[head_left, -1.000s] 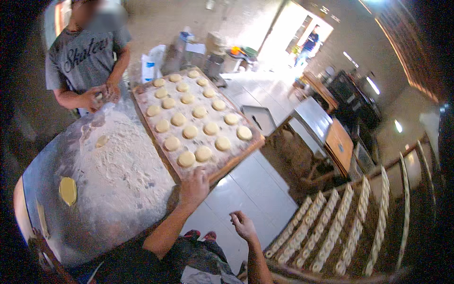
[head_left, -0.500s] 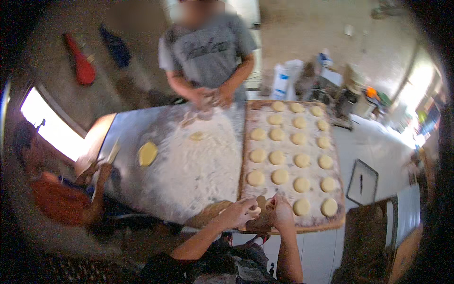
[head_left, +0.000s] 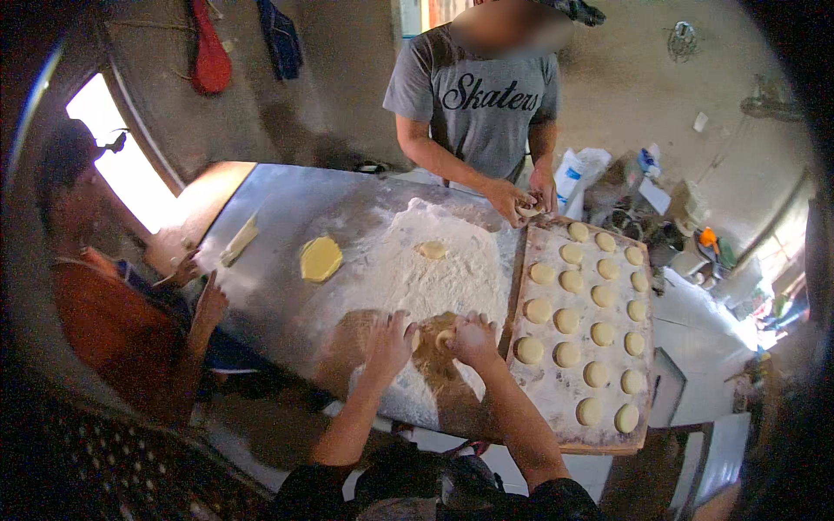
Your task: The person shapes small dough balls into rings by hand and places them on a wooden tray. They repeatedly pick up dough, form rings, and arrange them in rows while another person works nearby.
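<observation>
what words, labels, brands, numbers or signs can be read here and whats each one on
Gray shirt: dark script across the chest, legible, but I won't copy it.
White bag: blue print, too blurred to read.
I can make out no other lettering.

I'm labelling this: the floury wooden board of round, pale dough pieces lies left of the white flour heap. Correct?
Wrong side: in the head view, the floury wooden board of round, pale dough pieces lies right of the white flour heap.
</observation>
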`<state>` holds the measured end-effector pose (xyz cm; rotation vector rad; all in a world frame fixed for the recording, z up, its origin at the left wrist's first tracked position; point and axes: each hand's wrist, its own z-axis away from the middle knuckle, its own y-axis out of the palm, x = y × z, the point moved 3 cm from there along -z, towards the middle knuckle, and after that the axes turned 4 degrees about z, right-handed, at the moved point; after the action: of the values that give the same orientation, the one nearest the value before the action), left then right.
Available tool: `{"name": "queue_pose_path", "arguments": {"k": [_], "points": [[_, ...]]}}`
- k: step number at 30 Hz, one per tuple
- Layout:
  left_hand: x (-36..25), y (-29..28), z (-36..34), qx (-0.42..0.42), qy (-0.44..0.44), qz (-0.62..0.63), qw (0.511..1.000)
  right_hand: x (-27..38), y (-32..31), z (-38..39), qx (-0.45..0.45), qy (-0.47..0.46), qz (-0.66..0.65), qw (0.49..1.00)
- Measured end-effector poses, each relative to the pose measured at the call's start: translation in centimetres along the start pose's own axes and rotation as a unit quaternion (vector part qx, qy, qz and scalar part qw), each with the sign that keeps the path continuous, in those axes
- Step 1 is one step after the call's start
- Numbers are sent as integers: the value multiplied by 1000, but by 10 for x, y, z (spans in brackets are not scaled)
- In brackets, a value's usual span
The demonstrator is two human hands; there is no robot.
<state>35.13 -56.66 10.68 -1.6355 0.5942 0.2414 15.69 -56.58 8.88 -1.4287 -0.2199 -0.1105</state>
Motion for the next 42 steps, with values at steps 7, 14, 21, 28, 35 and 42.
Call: {"name": "queue_pose_path", "arguments": {"k": [7, 14, 21, 28, 35, 42], "points": [[-17, -15, 15, 49, 110, 313, 942, 7, -29, 25, 32, 8, -374, 927], [-26, -56, -6, 133, 97, 377, 911, 47, -57, 49, -148, 81, -334, 927], [-45, -20, -11, -61, 266, 220, 937, 43, -20, 29, -257, 45, -440, 859], [-69, -21, 7, 119, 132, 717, 674, 30, -40, 79, -140, 24, -724, 675], [-96, 8, 23, 52, 100, 408, 906, 23, -55, 104, -200, 2, -744, 638], [-156, 24, 49, 105, 54, 499, 859, -37, -39, 130, -182, 52, -780, 597]]}}
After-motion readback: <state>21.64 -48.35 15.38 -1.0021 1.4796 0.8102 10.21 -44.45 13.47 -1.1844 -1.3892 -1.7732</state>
